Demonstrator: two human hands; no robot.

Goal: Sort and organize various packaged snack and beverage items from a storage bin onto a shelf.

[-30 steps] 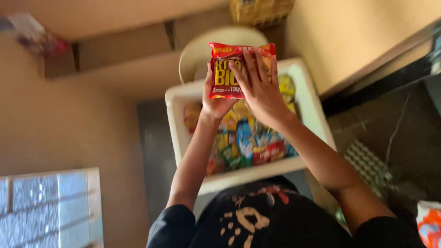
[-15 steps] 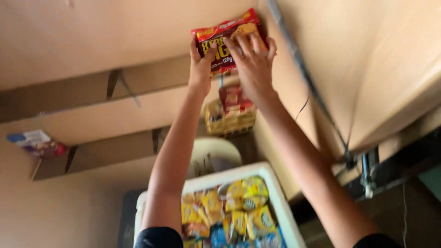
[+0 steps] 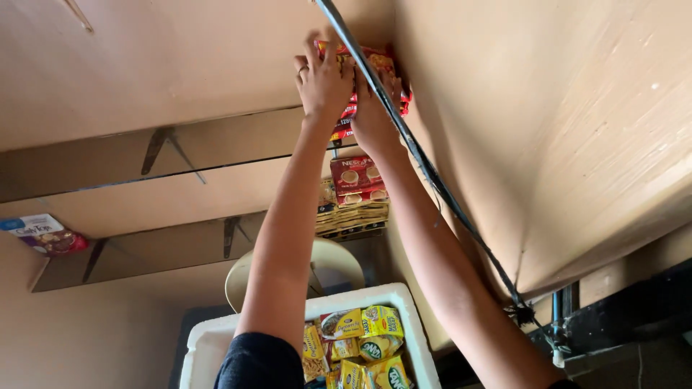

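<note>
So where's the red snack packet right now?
In the head view, the red snack packet is top centre, pressed between left hand and right hand, behind the black cable.

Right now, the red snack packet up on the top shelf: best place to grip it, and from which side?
Probably its lower near edge, from below and the front. The red snack packet lies high on the shelf, and both the left hand and the right hand already cover that face; its far side is hidden.

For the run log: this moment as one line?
left hand + right hand: hold red packet | high, by wall corner | white box: below
</note>
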